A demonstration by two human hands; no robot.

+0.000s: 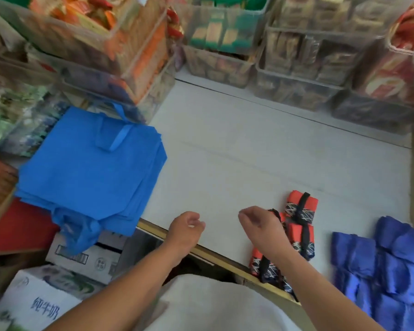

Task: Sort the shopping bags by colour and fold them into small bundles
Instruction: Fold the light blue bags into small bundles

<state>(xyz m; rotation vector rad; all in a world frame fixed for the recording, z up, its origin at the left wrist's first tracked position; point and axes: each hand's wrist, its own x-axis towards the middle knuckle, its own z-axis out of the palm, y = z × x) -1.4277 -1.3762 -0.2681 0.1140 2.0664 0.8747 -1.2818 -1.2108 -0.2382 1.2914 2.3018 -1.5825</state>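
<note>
A stack of flat blue shopping bags [91, 168] lies at the left end of the white counter [261, 149], its lower edge hanging over the counter's front. Three red bundles with black straps [301, 211] sit near the front edge on the right. Several dark blue folded bundles [380, 263] lie at the far right. My left hand [185, 229] hovers over the counter's front edge with fingers loosely curled and holds nothing. My right hand [261, 225] hangs just left of the red bundles, fingers loosely curled and empty.
Clear plastic bins of packaged goods [225, 44] line the back of the counter and stack up at the left [93, 44]. Cardboard boxes [81, 259] stand below the counter at the lower left, beside a red board [19, 230].
</note>
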